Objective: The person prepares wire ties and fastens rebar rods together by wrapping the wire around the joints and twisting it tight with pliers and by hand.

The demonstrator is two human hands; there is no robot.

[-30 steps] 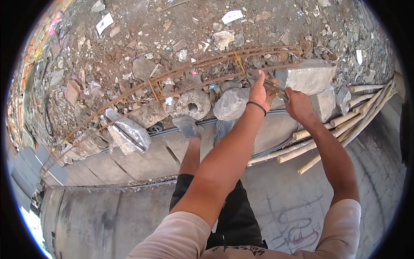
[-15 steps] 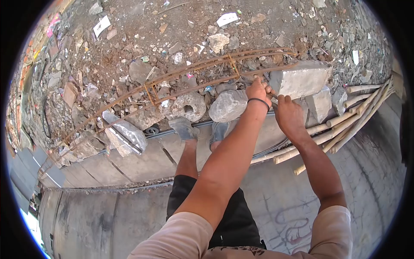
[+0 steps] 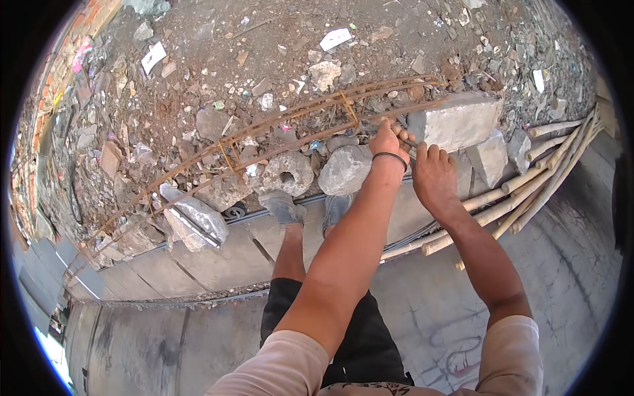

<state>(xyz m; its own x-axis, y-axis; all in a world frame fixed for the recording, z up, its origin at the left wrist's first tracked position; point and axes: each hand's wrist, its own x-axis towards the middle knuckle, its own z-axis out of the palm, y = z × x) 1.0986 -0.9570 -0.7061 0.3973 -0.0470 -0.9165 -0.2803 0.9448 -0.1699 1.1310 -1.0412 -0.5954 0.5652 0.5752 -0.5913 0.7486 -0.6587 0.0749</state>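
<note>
A slim dark piece (image 3: 412, 143) spans the gap between the left hand (image 3: 388, 140) and right hand (image 3: 435, 173), both closed around it beside the rusty rebar frame (image 3: 349, 107), where firm, even gripping should keep it steady.

A pale pinkish short-sleeved shirt (image 3: 281, 363) spans the bottom of the frame, dark lettering (image 3: 389, 387) across its front. Black shorts (image 3: 364, 333), greyish shoes (image 3: 282, 207) near mid-frame, a thin dark band (image 3: 391, 154) round the left wrist.
</note>
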